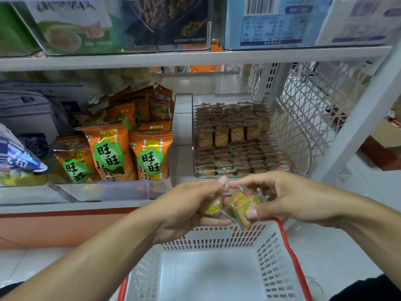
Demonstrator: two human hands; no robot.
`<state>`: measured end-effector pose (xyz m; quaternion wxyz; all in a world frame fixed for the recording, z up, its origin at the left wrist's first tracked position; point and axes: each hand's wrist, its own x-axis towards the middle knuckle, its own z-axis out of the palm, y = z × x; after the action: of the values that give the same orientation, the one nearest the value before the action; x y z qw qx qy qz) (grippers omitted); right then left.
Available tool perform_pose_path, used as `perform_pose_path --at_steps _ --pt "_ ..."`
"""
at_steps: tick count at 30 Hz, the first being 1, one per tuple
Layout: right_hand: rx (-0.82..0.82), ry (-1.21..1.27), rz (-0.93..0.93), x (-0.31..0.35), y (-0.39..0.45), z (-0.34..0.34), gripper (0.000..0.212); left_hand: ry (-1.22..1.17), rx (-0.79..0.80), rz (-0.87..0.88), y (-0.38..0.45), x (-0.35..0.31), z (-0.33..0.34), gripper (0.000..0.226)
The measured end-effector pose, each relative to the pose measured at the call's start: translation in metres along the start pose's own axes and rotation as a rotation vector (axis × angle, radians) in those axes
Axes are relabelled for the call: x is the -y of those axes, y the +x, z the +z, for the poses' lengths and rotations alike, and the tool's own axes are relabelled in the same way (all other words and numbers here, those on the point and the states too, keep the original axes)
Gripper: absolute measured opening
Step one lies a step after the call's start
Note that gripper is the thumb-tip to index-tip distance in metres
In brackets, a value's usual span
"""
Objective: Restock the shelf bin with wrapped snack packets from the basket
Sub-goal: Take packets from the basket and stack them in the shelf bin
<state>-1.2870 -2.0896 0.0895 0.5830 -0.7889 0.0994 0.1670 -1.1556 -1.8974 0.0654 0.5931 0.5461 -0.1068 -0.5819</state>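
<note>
Wrapped snack packets (pixel 240 205) pinched loosely between left hand (pixel 191 205) and right hand (pixel 280 198) could slip into the white basket (pixel 275 257) before reaching the clear shelf bin (pixel 303 153).

My hands (pixel 188 205) (pixel 280 198) hold packets (pixel 240 205) above the basket (pixel 271 253), before the shelf bin (pixel 236 137); snack bags (pixel 121 146) lie to its left

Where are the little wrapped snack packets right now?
In the head view, the wrapped snack packets are held between both hands, low and centre, just above the far rim of the basket and in front of the clear shelf bin.
</note>
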Motion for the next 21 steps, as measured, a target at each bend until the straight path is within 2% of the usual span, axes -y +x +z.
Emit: perform_pose_path --at_steps 2,4,6,9,12,14,17,18,21 --pt "-0.05 0.038 0.004 0.002 -0.003 -0.004 0.045 -0.168 -0.037 0.003 0.002 -0.003 -0.003 0.046" --pt "-0.174 0.094 -0.025 0.004 -0.004 -0.009 0.038 -0.258 -0.08 0.041 0.002 -0.007 -0.006 0.04" --pt "-0.239 0.241 -0.061 0.005 -0.002 -0.007 0.041 -0.263 -0.099 0.08 0.002 -0.008 -0.005 0.039" --pt "-0.22 0.5 -0.065 0.005 0.006 0.011 0.043 -0.288 -0.073 0.155 0.004 -0.004 0.004 0.039" --pt "-0.299 0.619 -0.061 0.001 0.016 0.025 0.039 -0.286 -0.067 0.264 0.009 0.001 0.013 0.035" --pt "-0.356 0.524 -0.091 -0.002 0.021 0.027 0.028 -0.203 -0.101 0.317 0.012 0.003 0.016 0.036" --pt "-0.417 0.23 -0.127 -0.002 0.024 0.025 0.019 -0.09 -0.13 0.347 0.014 0.001 0.018 0.047" --pt "-0.423 0.164 -0.143 -0.001 0.024 0.023 0.022 -0.058 -0.129 0.353 0.015 -0.001 0.018 0.049" --pt "-0.418 0.011 -0.194 0.005 0.021 0.011 0.05 0.08 -0.107 0.371 0.019 -0.011 0.018 0.051"
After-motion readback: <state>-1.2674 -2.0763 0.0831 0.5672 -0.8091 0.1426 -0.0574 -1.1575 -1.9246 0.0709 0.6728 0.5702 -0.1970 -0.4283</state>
